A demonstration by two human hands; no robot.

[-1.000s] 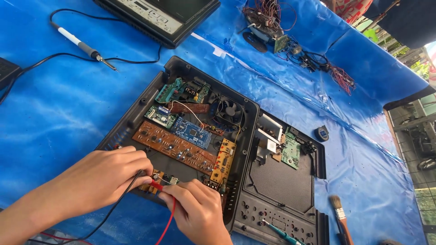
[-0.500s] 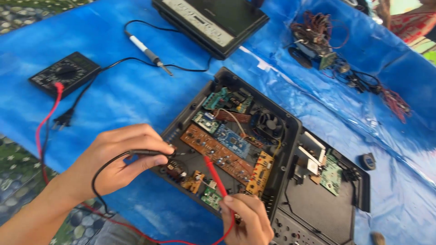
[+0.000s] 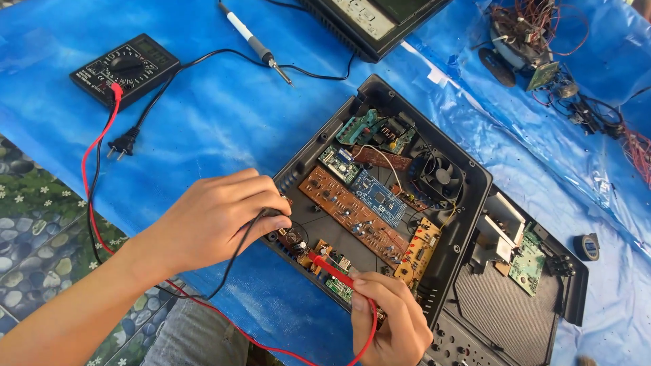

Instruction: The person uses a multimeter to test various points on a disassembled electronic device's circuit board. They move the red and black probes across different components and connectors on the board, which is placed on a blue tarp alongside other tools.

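Multimeter [image 3: 125, 68], soldering iron [image 3: 254, 42] beyond hands [image 3: 217, 217]

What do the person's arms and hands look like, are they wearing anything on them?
Both are bare. The left hand and its forearm show no sleeve, glove, watch or ring. The right hand is likewise ungloved and ringless; its arm is out of frame.

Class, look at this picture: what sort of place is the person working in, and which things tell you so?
Probably an informal electronics repair spot: a multimeter, a soldering iron and an opened device with bare circuit boards lie on a blue tarp.
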